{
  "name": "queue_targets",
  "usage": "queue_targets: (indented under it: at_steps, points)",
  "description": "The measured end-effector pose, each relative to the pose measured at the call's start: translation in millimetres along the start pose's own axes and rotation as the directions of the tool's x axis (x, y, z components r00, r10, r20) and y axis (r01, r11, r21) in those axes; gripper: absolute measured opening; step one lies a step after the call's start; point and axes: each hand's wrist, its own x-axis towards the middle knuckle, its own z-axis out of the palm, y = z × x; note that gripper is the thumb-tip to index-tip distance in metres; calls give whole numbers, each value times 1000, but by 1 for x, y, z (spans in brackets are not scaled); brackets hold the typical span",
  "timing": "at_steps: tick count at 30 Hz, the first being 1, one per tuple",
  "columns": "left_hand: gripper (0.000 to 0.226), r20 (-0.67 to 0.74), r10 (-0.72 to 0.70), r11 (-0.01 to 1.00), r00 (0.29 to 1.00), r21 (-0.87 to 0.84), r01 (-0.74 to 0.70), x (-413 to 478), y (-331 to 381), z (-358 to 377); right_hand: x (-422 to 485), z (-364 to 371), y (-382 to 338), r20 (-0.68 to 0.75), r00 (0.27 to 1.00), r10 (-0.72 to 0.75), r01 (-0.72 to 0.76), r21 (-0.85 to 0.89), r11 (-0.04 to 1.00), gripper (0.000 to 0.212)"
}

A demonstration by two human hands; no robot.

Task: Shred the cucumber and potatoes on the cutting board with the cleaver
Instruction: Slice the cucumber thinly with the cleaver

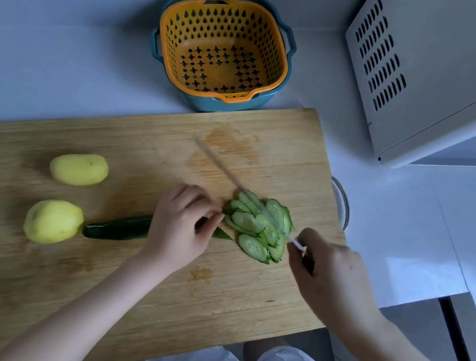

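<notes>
While the left hand (181, 224) pins the cucumber (117, 227) with curled fingers, the right hand (328, 275) grips the cleaver (220, 166), its blade blurred over the slices (255, 226). Two potatoes (79, 169) lie left on the cutting board (54, 275).

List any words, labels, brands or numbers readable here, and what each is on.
None readable.
The white appliance shows only vent slots.
The orange basket and the cutting board carry no print.
The cleaver is motion-blurred, so any mark on it cannot be told.

Wooden cutting board (57, 260), matt grain – plastic basket (221, 50) – glossy white counter (413, 227).
</notes>
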Motion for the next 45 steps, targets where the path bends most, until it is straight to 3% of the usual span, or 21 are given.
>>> queue_targets:
  at_steps: [3,7,11,15,17,19,21,22,23,25,26,27,30,35,40,45]
  points:
    - [25,-40,124,990,991,76,-121,-20,-8,-7,-11,18,-4,40,993,-111,115,-114,987,14]
    - [54,-54,165,980,985,122,-158,-31,-12,-5,-15,35,-8,37,988,-147,151,-166,974,19]
    - [41,-101,161,985,982,78,-154,-33,-10,-3,-15,35,-7,17,990,-141,142,-152,978,21]
    - [7,-245,162,981,956,-68,-184,-25,26,-36,-13,27,-7,-50,989,-141,134,-116,984,16]
    - [11,-265,190,960,945,-150,-235,-15,54,-67,-11,22,-6,-89,987,-136,123,-141,982,17]
    - [16,-176,199,958,964,-173,-229,6,70,-92,-9,20,-4,-104,985,-139,121,-160,980,22]
    - [30,97,163,983,982,-96,-154,33,71,-99,-8,19,-3,-101,983,-153,133,-185,974,25]
    - [47,296,119,993,948,-17,-120,46,69,-95,-7,19,-2,-98,981,-168,146,-200,969,26]
    - [65,503,58,993,862,62,-102,58,65,-88,-7,18,-2,-96,978,-187,163,-215,963,27]
    - [92,796,-22,994,605,83,-73,73,57,-70,-7,17,-2,-98,967,-235,205,-247,947,28]
    - [99,866,-18,999,500,36,-26,79,53,-61,-6,15,-2,-103,960,-261,228,-257,939,27]
    - [102,896,1,998,444,-27,53,84,51,-53,-5,14,-2,-107,952,-288,252,-264,931,25]
    - [94,925,23,945,378,-144,294,92,43,-38,-3,9,2,-108,929,-354,310,-295,904,22]
    - [52,899,-3,893,438,-194,406,94,33,-22,-4,7,9,-109,897,-428,377,-317,870,17]
    - [22,869,-25,881,494,-215,422,97,32,-14,-5,7,15,-94,879,-468,411,-349,842,31]
    - [11,825,-38,896,564,-222,385,98,38,-9,-3,9,21,-60,868,-493,444,-352,824,27]
